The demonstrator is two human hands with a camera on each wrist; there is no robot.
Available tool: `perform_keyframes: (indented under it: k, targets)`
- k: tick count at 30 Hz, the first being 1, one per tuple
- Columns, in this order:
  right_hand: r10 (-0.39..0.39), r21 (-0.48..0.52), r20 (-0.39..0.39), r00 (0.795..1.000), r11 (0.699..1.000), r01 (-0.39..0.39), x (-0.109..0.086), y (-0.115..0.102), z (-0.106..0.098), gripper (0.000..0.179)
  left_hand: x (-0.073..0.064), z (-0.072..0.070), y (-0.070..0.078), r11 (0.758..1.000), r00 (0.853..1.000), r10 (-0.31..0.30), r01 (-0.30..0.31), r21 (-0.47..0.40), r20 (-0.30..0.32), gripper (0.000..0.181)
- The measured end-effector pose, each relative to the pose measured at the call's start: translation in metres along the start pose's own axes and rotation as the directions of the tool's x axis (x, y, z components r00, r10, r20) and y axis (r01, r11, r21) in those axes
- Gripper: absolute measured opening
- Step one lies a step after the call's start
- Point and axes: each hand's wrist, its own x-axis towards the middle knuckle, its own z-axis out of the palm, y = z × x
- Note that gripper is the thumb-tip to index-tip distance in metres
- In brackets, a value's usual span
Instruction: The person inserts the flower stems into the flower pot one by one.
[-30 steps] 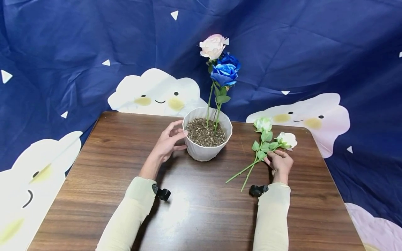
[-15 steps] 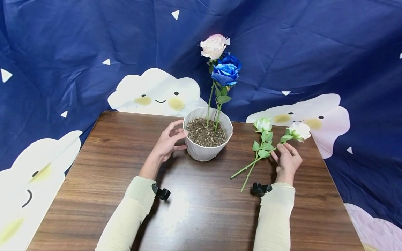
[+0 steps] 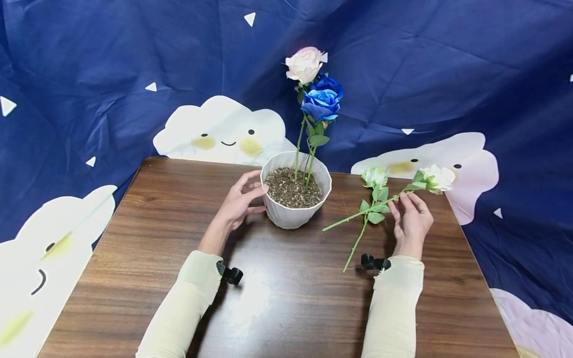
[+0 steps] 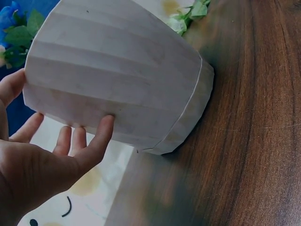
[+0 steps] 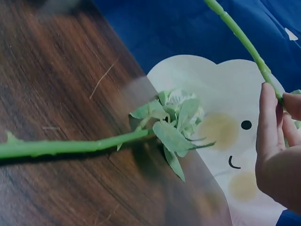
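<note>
My left hand touches the left side of a white faceted flower pot, fingers spread along its wall, as the left wrist view also shows. Soil fills the pot, and a pale pink rose and blue roses stand upright in it. My right hand pinches the green stem of a white rose between thumb and fingers. That stem slants down to the left, its bloom out to the right. A greenish-white rose lies on the table beneath, crossed by the held stem.
The brown wooden table carries everything. Behind it hangs a blue cloth printed with white clouds. Small black cameras are strapped at the left wrist and right wrist.
My right hand has shifted right and slightly away from me, drawing the white rose with it; its stem has lifted and tilted flatter. The left hand and pot have stayed put.
</note>
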Motion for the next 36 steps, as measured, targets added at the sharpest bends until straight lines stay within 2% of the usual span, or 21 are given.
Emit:
perform_keyframes:
  k: [13,24,36]
  targets:
    - [0.051,0.093,0.112,0.992,0.994,-0.062,-0.003,0.001,0.016,0.017,0.000,0.000,0.003,1.000,1.000,0.000,0.000,0.008,-0.004,0.057]
    - [0.083,0.146,0.118,0.990,0.984,-0.100,-0.006,0.000,0.029,0.015,-0.001,0.000,0.001,1.000,1.000,-0.002,0.002,0.003,0.005,0.057]
    - [0.046,0.167,0.133,0.990,0.984,-0.068,-0.010,0.003,0.046,0.015,-0.001,0.000,0.002,1.000,1.000,-0.008,0.008,0.003,0.001,0.058]
